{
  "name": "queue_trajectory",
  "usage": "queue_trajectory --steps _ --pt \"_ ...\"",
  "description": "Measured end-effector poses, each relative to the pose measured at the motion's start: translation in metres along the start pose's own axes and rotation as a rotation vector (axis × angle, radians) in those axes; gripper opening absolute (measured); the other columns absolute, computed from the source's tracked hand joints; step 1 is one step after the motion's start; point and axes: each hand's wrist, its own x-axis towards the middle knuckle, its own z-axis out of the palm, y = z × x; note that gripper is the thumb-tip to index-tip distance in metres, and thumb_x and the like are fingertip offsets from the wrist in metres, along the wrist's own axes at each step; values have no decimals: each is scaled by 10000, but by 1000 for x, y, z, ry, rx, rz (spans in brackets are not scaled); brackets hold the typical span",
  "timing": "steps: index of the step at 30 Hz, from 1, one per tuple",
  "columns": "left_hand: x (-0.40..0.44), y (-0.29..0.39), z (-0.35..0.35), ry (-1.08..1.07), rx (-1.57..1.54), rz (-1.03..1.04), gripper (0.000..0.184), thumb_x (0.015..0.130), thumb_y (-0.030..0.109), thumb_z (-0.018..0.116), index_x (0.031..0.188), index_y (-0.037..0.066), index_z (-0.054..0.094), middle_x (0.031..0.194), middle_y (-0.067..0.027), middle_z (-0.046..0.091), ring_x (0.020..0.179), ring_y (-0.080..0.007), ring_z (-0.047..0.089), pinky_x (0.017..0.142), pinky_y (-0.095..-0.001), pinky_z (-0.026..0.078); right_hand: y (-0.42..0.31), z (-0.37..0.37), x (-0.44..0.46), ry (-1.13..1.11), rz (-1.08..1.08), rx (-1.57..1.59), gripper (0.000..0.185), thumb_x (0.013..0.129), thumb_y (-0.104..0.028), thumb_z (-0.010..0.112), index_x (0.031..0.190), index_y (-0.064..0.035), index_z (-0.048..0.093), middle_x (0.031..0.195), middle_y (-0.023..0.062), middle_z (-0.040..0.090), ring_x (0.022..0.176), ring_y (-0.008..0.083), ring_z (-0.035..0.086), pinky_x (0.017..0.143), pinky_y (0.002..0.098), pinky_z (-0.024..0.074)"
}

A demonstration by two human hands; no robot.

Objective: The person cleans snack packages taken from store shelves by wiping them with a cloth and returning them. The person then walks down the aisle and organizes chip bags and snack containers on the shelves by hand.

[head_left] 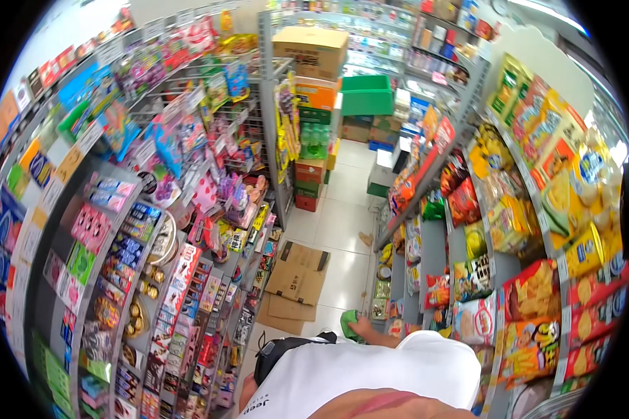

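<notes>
My right hand (360, 326) is low in front of my white shirt, near the bottom of the right-hand shelves. Its fingers are closed on a crumpled green cloth (350, 327), which hangs over the aisle floor beside the lowest shelf goods. Only a bit of my left arm (247, 392) shows at the left edge of the shirt, and the left hand itself is out of sight. A black bag (286, 353) rests against my left side.
Flattened cardboard (297, 276) lies on the tiled floor (342, 230). Sweets fill the left shelves; bagged snacks (531, 293) fill the right ones. Farther along stand stacked cartons (311, 52), green bottles (314, 140) and a green crate (367, 96), narrowing the aisle.
</notes>
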Motion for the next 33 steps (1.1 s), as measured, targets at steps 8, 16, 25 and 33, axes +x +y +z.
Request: queue_trajectory --steps 8,16,25,33 --pt "37 9 -5 -11 140 31 223 964 216 602 1074 30 655 901 -51 679 854 -139 630 782 -287 491 -44 -3 8 46 -69 27 518 767 -430 696 1115 -47 683 1031 221 695 957 380 673 866 454 529" --pt "89 12 -28 36 402 137 193 957 212 622 1021 35 667 838 -51 679 817 -154 641 761 -288 497 -141 -42 -8 121 -261 364 430 815 -267 687 1188 -57 648 1034 162 716 944 288 698 853 378 538" --pt "55 211 111 -402 235 441 539 939 222 668 1400 66 435 1252 -105 566 1146 -168 555 904 -311 504 -292 -123 -98 -199 -315 976 426 971 -302 607 1283 -18 556 1127 74 658 965 174 645 836 342 532" --pt "29 255 183 -615 7 212 471 965 169 627 1388 89 435 1309 -73 548 1164 -174 572 915 -380 533 -346 -169 -143 0 -926 339 453 1015 -354 509 1279 15 517 1217 173 581 1056 326 572 972 378 442"
